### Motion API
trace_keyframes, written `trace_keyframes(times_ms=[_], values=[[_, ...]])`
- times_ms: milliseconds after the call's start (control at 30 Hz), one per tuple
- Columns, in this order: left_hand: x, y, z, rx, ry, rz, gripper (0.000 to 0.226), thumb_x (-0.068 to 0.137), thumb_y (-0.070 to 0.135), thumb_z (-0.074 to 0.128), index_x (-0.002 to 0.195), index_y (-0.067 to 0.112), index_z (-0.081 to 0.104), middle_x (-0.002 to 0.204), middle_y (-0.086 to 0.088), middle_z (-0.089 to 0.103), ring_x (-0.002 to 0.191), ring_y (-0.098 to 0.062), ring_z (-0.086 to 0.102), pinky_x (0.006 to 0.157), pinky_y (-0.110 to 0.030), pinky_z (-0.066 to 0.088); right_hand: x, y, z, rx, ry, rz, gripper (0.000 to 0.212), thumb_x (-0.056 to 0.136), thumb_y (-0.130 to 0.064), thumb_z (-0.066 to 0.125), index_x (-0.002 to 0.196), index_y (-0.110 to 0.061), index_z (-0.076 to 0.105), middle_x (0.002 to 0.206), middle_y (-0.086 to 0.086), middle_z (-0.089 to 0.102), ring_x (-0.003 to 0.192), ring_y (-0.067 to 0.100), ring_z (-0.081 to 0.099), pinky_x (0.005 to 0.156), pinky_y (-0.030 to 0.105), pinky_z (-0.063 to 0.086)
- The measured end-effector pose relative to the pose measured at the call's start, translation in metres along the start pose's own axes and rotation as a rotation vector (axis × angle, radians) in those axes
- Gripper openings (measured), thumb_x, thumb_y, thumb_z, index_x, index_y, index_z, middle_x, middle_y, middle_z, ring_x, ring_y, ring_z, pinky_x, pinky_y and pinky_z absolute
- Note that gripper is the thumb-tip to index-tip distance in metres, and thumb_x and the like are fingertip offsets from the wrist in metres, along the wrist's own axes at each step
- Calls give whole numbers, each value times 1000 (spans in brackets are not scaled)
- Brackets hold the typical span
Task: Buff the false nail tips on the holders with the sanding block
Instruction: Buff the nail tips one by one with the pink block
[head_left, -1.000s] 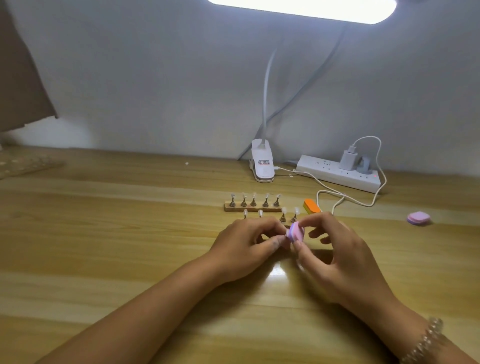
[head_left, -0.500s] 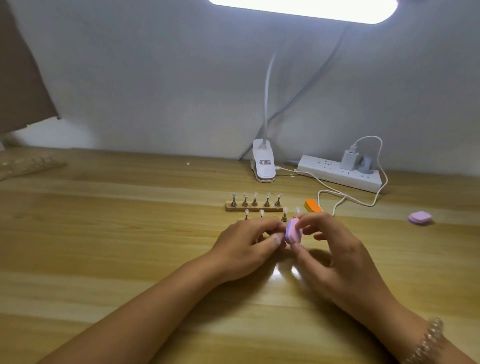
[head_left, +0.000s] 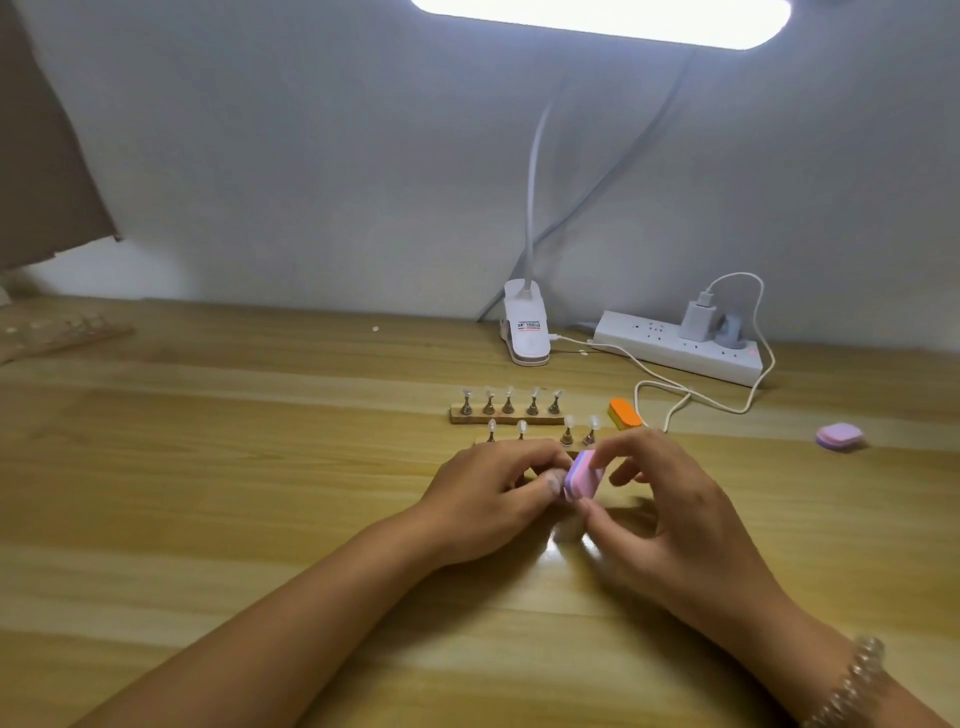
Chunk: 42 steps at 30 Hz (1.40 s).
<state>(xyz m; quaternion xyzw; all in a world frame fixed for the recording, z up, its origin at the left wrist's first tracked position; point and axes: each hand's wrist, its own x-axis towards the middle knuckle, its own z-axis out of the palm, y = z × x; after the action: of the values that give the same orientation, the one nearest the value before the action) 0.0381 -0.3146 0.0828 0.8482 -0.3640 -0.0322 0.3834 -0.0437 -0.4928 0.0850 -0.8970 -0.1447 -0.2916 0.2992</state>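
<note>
the pink and purple sanding block (head_left: 584, 475) is held on edge, pinched between the thumb and forefinger of the right hand (head_left: 670, 514), low over the wooden table (head_left: 208, 467). the block is found just in front of the near holder (head_left: 567, 437), on which four clear nail tips (head_left: 521, 427) are seen standing upright on small metal posts. the left hand (head_left: 488, 499) is set close against the block's left side, its fingers curled inward and its thumb tip laid beside the block. whether anything is gripped inside those fingers cannot be told, since the spot is hidden by the hand itself. a second holder (head_left: 506, 418) with five tips is placed just behind the first. an orange block (head_left: 623, 413) is laid near the right end of the holders, and another pink block (head_left: 839, 435) is left well apart at the right. a clip lamp base (head_left: 527, 332) and a white power strip (head_left: 675, 353) are seen by the wall. a beaded bracelet (head_left: 857, 675) is worn on the right wrist.
</note>
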Motion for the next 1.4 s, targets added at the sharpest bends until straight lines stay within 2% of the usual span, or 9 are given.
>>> trace_keyframes(times_ms=[200, 400, 500, 633, 767, 967, 1100, 1233, 1400], values=[[-1, 3, 0, -60, 19, -3, 18, 92, 38, 41, 83, 41, 56, 75, 18, 58, 74, -12, 54, 76, -45, 49, 0, -2, 0, 12, 31, -29, 25, 79, -19, 74, 99, -22, 60, 98, -14, 62, 86, 8, 59, 76, 19, 46], [-1, 2, 1, 6, -1, -10, 20, 91, 41, 41, 90, 39, 61, 76, 26, 58, 72, 1, 50, 70, -32, 42, 0, -2, -2, -25, 48, 15, 24, 82, -28, 75, 100, -26, 60, 97, -18, 61, 84, 7, 58, 72, 31, 50], [0, 0, 0, -6, 12, -6, 19, 96, 36, 45, 97, 35, 64, 73, 27, 56, 69, 2, 48, 68, -31, 40, -2, -4, 0, 8, -19, -38, 25, 81, -31, 73, 101, -26, 59, 99, -15, 60, 83, 9, 59, 67, 33, 51], [-1, 3, -1, -2, -24, 20, 16, 94, 41, 44, 90, 46, 59, 81, 22, 62, 76, -2, 54, 75, -36, 47, 2, 1, -1, 45, 53, 96, 25, 80, -27, 76, 98, -29, 59, 95, -20, 59, 84, 9, 58, 70, 36, 53], [-1, 2, -1, -89, 7, 16, 17, 93, 39, 45, 92, 40, 62, 82, 16, 62, 81, -15, 58, 78, -43, 48, -2, -3, -1, 113, -8, 48, 27, 80, -25, 78, 100, -29, 60, 99, -15, 62, 82, 13, 61, 66, 34, 55], [-1, 2, -1, -37, -31, 29, 19, 94, 44, 46, 95, 45, 65, 84, 24, 64, 79, -5, 59, 73, -33, 47, 4, 3, 0, 175, 56, 199, 22, 82, -16, 75, 96, -25, 61, 95, -14, 65, 67, 15, 65, 61, 37, 56], [-1, 3, -2, -93, 13, 30, 16, 93, 39, 46, 87, 43, 60, 84, 15, 65, 84, -19, 61, 82, -48, 49, -1, -3, 0, 173, -7, 110, 26, 80, -19, 77, 97, -29, 60, 95, -12, 62, 70, 15, 64, 57, 34, 56], [-2, 4, -1, -13, -23, 25, 18, 93, 42, 45, 89, 45, 63, 85, 21, 67, 80, -6, 60, 79, -40, 51, 2, 0, -1, 122, 53, 138, 21, 80, -26, 74, 96, -29, 60, 93, -14, 61, 71, 13, 64, 56, 33, 55], [-2, 3, 0, -52, 13, 32, 18, 93, 36, 45, 90, 46, 60, 81, 20, 63, 80, -11, 59, 80, -45, 50, 0, -5, 1, 116, 1, 44, 24, 82, -23, 77, 98, -29, 60, 92, -15, 59, 68, 13, 63, 53, 27, 53]])
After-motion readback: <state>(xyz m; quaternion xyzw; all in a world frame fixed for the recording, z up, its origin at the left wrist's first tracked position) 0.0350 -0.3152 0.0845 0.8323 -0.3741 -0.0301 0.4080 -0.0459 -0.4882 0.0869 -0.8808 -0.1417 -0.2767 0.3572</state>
